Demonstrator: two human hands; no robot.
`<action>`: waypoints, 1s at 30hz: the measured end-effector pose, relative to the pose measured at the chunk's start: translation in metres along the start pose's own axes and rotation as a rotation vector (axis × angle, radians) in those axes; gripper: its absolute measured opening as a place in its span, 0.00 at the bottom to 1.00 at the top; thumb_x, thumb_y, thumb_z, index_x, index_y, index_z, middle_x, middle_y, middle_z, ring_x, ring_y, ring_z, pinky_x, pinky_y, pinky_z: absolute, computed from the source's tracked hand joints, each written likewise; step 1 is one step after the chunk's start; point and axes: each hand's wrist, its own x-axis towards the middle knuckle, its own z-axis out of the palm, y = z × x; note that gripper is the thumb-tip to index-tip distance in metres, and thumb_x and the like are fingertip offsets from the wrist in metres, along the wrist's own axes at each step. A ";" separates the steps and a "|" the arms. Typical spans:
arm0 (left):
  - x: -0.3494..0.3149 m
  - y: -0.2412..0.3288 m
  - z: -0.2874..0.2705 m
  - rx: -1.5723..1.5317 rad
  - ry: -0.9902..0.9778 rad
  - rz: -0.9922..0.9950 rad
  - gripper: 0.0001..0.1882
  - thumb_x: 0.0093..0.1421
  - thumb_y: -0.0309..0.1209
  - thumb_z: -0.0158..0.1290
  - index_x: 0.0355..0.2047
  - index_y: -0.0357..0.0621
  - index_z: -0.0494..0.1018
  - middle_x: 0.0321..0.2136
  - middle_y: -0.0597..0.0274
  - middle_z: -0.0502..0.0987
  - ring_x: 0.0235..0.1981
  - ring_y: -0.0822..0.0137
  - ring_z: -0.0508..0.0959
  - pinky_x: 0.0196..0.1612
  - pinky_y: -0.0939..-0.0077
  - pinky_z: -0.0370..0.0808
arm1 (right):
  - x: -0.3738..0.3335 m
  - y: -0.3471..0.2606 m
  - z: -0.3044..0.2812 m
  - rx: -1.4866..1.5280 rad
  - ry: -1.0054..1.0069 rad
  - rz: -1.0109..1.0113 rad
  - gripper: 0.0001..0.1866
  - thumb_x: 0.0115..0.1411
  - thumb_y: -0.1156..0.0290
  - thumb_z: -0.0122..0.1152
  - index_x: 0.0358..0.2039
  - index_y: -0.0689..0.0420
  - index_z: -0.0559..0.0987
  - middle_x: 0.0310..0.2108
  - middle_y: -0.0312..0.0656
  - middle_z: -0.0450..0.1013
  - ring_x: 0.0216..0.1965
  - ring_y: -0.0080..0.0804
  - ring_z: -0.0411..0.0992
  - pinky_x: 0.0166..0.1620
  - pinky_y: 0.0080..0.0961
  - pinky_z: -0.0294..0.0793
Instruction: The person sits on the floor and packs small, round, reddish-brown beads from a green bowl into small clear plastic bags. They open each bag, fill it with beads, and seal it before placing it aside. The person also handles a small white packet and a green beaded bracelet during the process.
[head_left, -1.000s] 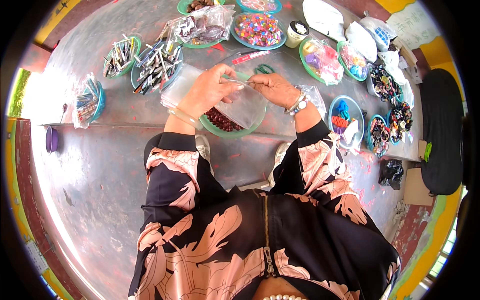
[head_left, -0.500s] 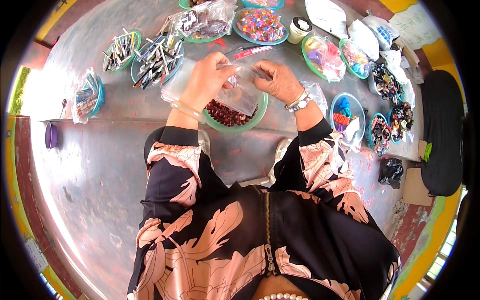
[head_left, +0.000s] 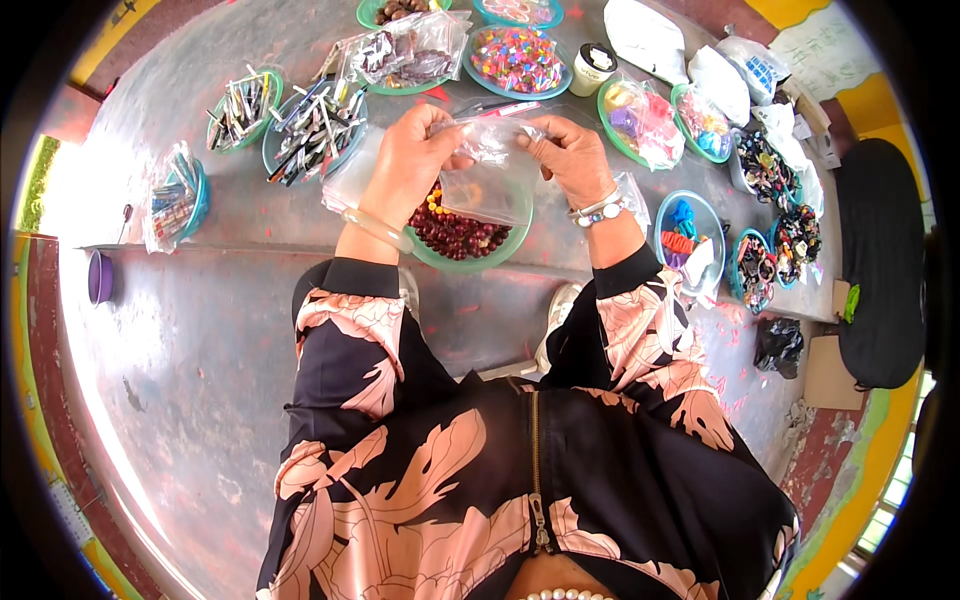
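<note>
A clear plastic bag (head_left: 488, 192) is stretched between my two hands. My left hand (head_left: 424, 150) pinches its upper left edge, and my right hand (head_left: 568, 158) grips the upper right edge. The bag hangs over a pale green bowl (head_left: 520, 238) of dark red beads (head_left: 455, 232). A few yellow beads (head_left: 437, 197) show at the bowl's left side, by my left wrist. The bag partly hides the bowl's far side. More flat clear bags (head_left: 350, 165) lie beyond my left wrist.
Bowls of pens (head_left: 316, 130) stand at left. Behind are a bowl of colourful wrapped pieces (head_left: 517, 60), a lidded cup (head_left: 593, 68) and a red-and-white marker (head_left: 510, 108). A basin with scrunchies (head_left: 690, 240) and bowls of hair ties (head_left: 768, 165) sit right. A step edge crosses before my feet.
My hands have drawn the bag's top edge wider and flatter. Its lower part has shifted, so the yellow beads and more red beads now show.
</note>
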 end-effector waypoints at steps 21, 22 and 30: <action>0.001 0.005 0.000 -0.407 -0.132 0.022 0.06 0.54 0.20 0.52 0.27 0.42 0.66 0.26 0.68 0.68 0.29 0.74 0.72 0.34 0.77 0.75 | -0.004 -0.011 0.000 0.298 0.116 -0.049 0.10 0.54 0.67 0.59 0.29 0.62 0.78 0.23 0.39 0.75 0.25 0.24 0.74 0.29 0.19 0.74; 0.003 0.003 0.000 -0.414 -0.146 0.034 0.06 0.54 0.19 0.51 0.28 0.42 0.65 0.26 0.68 0.68 0.29 0.73 0.73 0.36 0.76 0.76 | -0.004 -0.011 0.001 0.303 0.132 -0.049 0.10 0.54 0.67 0.59 0.29 0.62 0.78 0.23 0.39 0.75 0.25 0.24 0.74 0.29 0.18 0.73; 0.008 0.003 0.003 -0.295 0.063 0.120 0.06 0.54 0.19 0.51 0.31 0.40 0.66 0.28 0.59 0.73 0.29 0.66 0.76 0.35 0.76 0.75 | 0.000 -0.006 -0.064 0.134 0.252 -0.010 0.11 0.55 0.65 0.58 0.30 0.61 0.78 0.24 0.37 0.74 0.24 0.24 0.73 0.27 0.18 0.72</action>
